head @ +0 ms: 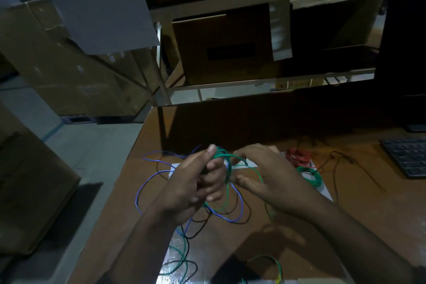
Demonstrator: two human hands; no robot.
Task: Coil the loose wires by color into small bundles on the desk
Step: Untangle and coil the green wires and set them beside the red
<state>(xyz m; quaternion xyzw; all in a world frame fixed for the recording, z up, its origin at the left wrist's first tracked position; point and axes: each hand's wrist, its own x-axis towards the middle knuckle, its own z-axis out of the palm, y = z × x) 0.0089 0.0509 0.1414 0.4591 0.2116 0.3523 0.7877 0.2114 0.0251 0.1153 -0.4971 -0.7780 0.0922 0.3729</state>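
- Left hand (193,182), centre of the frame, has its fingers curled round a half-made green coil (222,157), thumb up on top.
- Right hand (260,173) sits just right of it, fingertips pinching the green wire (255,169) that trails off the coil.
- Loose blue wire (147,182) and black wire (239,208) loop messily under both hands on the brown desk (359,214).
- Finished red bundle (298,157) and green bundle (310,175) lie right of centre.
- A keyboard (408,157) sits at the right edge.
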